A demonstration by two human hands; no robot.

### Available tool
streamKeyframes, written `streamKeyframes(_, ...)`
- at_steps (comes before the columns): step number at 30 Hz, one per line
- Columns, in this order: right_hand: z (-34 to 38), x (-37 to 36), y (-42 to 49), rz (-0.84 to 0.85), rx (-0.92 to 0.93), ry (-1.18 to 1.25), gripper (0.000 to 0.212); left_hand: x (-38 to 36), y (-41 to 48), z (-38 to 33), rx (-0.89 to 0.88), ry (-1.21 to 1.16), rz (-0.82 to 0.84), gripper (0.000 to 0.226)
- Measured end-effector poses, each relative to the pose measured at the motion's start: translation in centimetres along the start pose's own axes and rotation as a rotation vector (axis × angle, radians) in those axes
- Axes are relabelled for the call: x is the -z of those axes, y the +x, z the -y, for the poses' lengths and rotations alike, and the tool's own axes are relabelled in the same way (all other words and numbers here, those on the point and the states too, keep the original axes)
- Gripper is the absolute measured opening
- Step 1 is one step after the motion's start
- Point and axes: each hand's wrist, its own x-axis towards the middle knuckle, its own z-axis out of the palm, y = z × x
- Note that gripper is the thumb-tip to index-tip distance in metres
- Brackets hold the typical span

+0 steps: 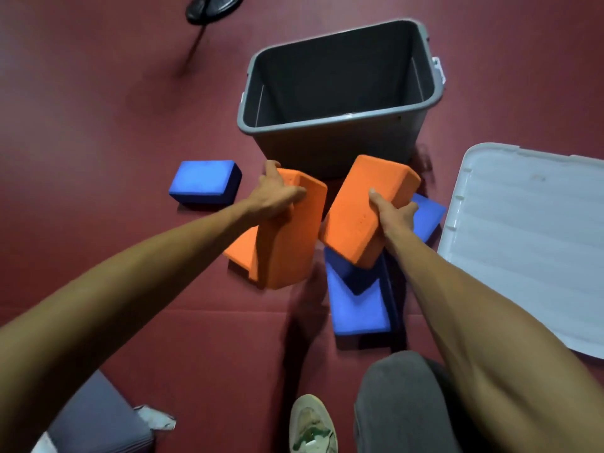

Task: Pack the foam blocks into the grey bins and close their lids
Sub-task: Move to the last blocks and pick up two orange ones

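Note:
An open grey bin (327, 124) stands on the dark red floor, with nothing visible inside. My left hand (277, 194) grips an orange foam block (291, 237) held upright just in front of the bin. In my right hand (392, 214) is a second orange foam block (356, 210), tilted, lifted above the floor. A third orange block (240, 251) lies on the floor behind the left one. Blue blocks lie on the floor: one at the left (204, 181), one under my right hand (356, 305), one partly hidden at the right (428, 217).
A white bin lid (529, 243) lies flat on the floor at the right. My knee (402, 403) and shoe (312, 426) are at the bottom. A grey cushion (98, 423) sits bottom left. A black stand base (212, 8) is at the top left.

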Motion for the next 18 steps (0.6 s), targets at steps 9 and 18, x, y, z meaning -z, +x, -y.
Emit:
streamKeyframes(9,5.5,2.7,-0.3,0.336,-0.067,-0.083,0.104,3.6,2.5,-6.0,-0.206,-0.429,0.091,0.061)
streamKeyframes(18,14.2,2.7,-0.3,0.363,-0.018,0.0,0.106,6.9,5.1,-8.8,-0.166,-0.837,0.083,0.021)
